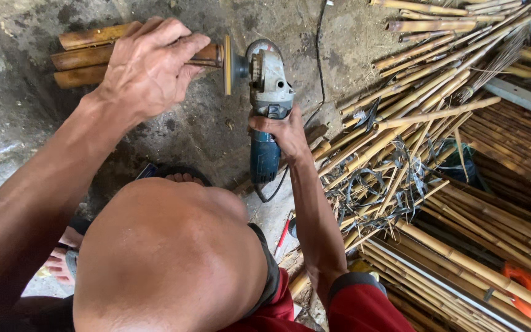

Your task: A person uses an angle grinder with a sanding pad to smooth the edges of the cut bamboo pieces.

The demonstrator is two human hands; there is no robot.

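While the left hand (149, 67) clamps the brown bamboo sections (84, 56) just left of the sanding disc (227, 56), the right hand (284, 130) grips the angle grinder (268, 92) body. The bamboo looks stiff, light and smooth: hold it mid-length, behind the disc.

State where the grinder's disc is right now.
In the head view, upper centre: the disc stands on edge against the ends of the bamboo pieces held by the left hand, with the grinder in the right hand.
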